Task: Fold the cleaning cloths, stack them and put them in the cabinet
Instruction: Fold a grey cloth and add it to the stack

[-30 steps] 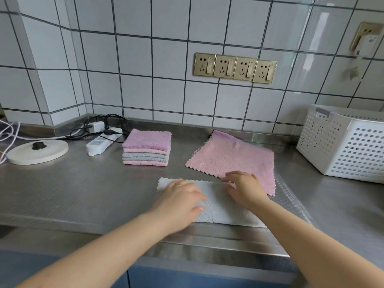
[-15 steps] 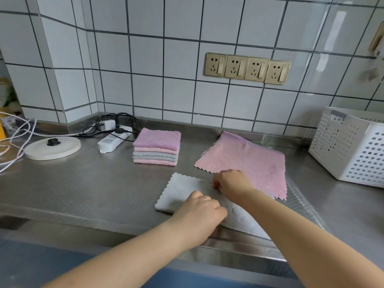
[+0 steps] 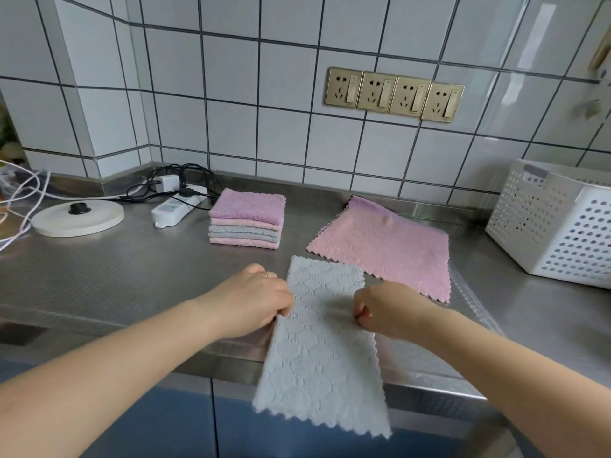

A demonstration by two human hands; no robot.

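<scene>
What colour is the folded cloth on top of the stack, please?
Lilac purple, on the stack of pink and grey ones; the head view shows it.

A long grey folded cloth [image 3: 322, 342] is being held at the front edge of the stainless steel counter [image 3: 115, 279], its near end hanging over the edge, pinched on its left edge by the left hand [image 3: 254, 300] and on its right by the right hand [image 3: 386, 309]. Behind it, a flat pink cloth [image 3: 390, 249] is being kept to the right, with a stack of folded cloths [image 3: 247, 219] to its left. A white power strip [image 3: 175, 209] and a round white kettle base [image 3: 78, 217] are being kept further left, and a white perforated plastic basket [image 3: 558, 223] at the far right.
</scene>
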